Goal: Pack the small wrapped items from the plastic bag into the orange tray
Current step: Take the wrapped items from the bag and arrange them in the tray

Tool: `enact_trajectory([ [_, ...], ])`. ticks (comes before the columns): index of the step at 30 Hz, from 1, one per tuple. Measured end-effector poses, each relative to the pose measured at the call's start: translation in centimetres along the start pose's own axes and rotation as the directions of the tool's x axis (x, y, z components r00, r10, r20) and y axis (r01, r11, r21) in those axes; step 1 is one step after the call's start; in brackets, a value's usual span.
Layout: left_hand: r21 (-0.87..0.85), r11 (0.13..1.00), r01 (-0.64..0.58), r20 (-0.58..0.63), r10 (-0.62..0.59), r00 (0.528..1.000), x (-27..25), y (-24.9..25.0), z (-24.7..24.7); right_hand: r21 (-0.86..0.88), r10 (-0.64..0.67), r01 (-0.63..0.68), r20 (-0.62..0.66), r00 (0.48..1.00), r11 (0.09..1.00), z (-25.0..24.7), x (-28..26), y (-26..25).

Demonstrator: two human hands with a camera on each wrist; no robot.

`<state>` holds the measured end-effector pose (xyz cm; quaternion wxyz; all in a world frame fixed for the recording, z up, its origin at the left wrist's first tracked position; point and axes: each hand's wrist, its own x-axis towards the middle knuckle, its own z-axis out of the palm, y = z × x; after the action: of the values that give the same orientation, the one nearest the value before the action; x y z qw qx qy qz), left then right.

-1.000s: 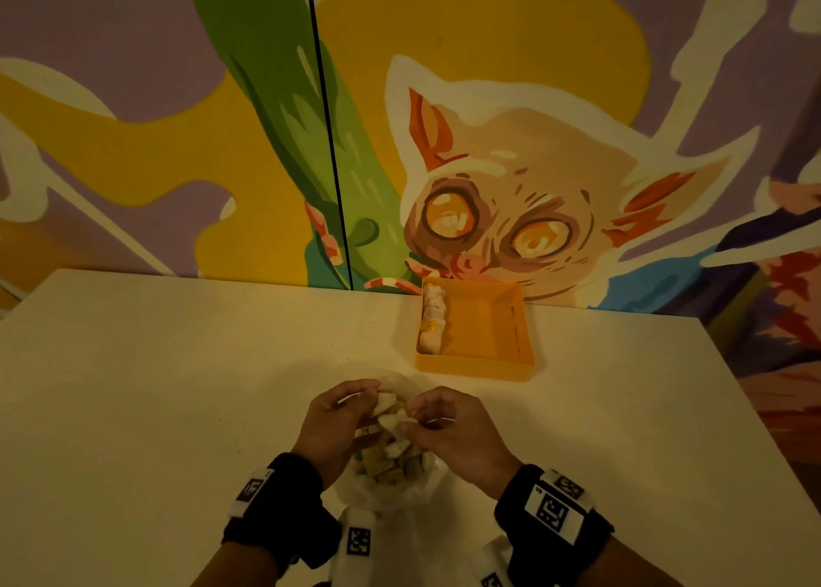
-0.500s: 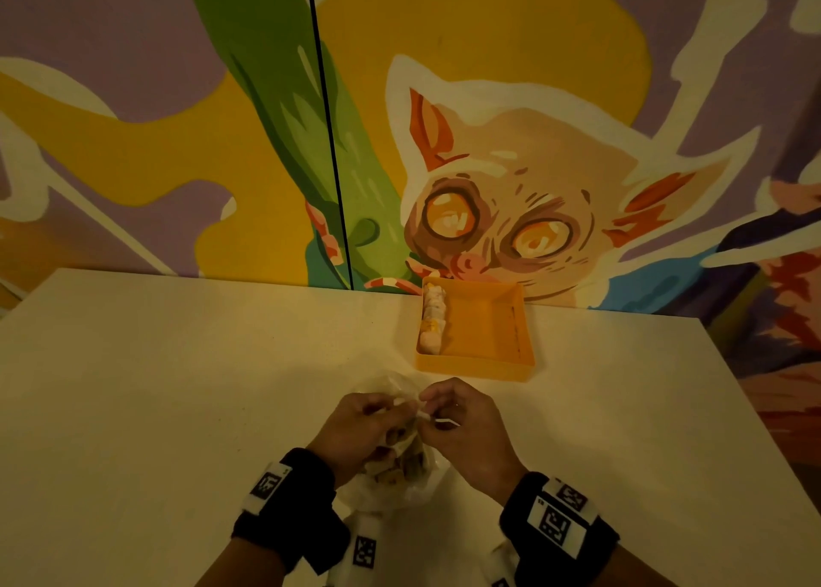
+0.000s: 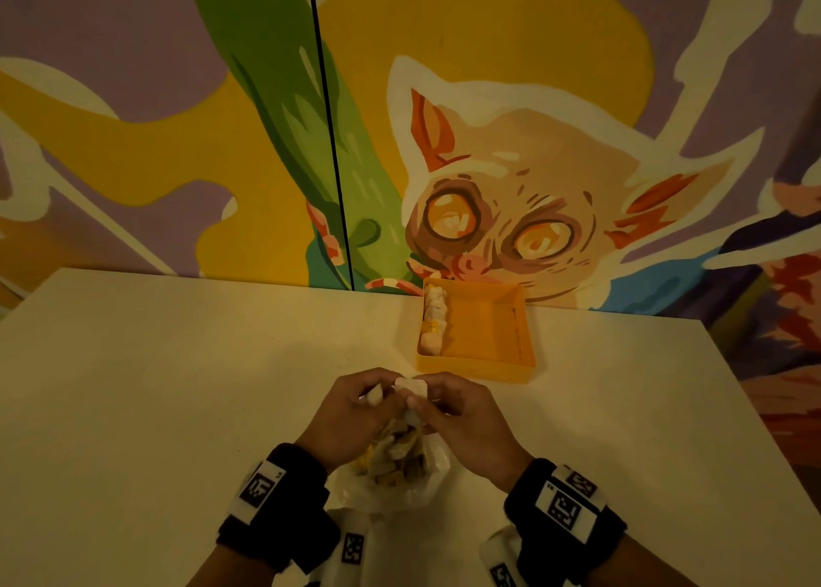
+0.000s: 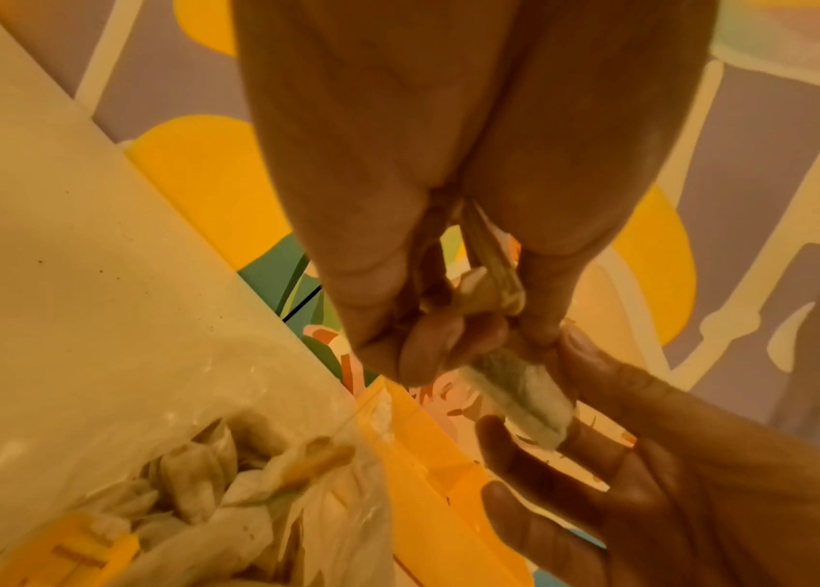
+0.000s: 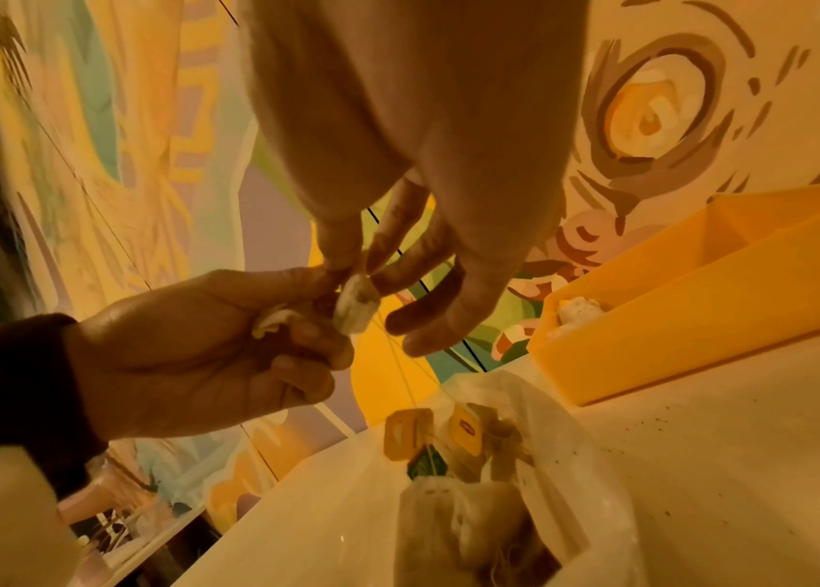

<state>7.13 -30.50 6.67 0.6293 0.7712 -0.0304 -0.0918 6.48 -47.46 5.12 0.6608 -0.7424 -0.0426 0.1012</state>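
A small white wrapped item (image 3: 411, 386) is held up between both hands, just above the mouth of the clear plastic bag (image 3: 391, 475). My right hand (image 3: 424, 402) pinches its top edge (image 5: 355, 306) with thumb and forefinger. My left hand (image 3: 382, 402) meets it from the other side, and its curled fingers also hold a second pale piece (image 5: 272, 321). A thin string runs down from the item to a yellow tag (image 5: 408, 433) in the bag. The orange tray (image 3: 488, 360) lies beyond the hands, with a row of wrapped items (image 3: 433, 320) along its left wall.
The bag lies on a pale table (image 3: 177, 386), holding several more wrapped items. The tray stands against a painted mural wall (image 3: 511, 164). The table's right edge (image 3: 733, 386) slants away close to the tray.
Both hands have drawn together and moved up from the bag's mouth. The white item that was down among the bag's contents is now held clear above it.
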Motion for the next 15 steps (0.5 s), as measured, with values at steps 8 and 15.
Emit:
enact_trajectory([
  [8, -0.029, 0.999, -0.047, 0.014, 0.047, 0.999, -0.1, 1.8, -0.8, 0.04, -0.087, 0.09, -0.081, 0.993, 0.995, -0.2, 0.9, -1.9],
  [15, 0.015, 0.99, -0.141, 0.045, 0.14, 0.989, 0.0, 4.8, -1.8, 0.105, -0.183, 0.196, -0.115, 0.976, 0.975, -0.5, 1.1, -4.4],
])
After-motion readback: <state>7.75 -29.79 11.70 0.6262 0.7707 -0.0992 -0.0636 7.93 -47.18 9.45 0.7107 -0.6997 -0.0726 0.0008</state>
